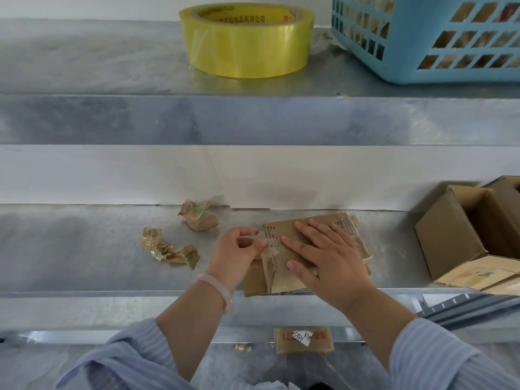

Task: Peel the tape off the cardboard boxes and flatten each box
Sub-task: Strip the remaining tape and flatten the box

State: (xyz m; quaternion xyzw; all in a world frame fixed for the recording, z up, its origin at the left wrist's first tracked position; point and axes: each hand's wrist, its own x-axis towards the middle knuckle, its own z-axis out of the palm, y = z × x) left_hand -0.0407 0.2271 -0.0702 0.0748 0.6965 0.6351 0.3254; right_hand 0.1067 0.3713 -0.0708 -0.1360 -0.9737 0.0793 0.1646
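A flattened brown cardboard box lies on the metal shelf, on top of other flat pieces. My right hand presses flat on it with fingers spread. My left hand pinches a strip of clear tape at the box's left edge; the strip is partly lifted off the cardboard. Two crumpled wads of peeled tape lie to the left. An open, standing cardboard box sits at the right.
A yellow tape roll and a blue plastic basket stand on the upper shelf. A small labelled cardboard piece lies on a lower level under the shelf edge.
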